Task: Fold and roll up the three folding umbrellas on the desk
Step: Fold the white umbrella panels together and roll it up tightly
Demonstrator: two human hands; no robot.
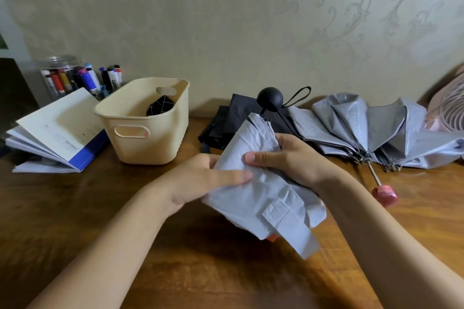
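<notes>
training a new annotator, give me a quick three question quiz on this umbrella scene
1. True or false: the left hand and right hand both hold the pale grey umbrella.
2. What lies in the cream basket? A a black item, B a red cup, C a spoon.
3. Fill in: the spread umbrella has a ___ handle.
Key: 1 true; 2 A; 3 pink.
</notes>
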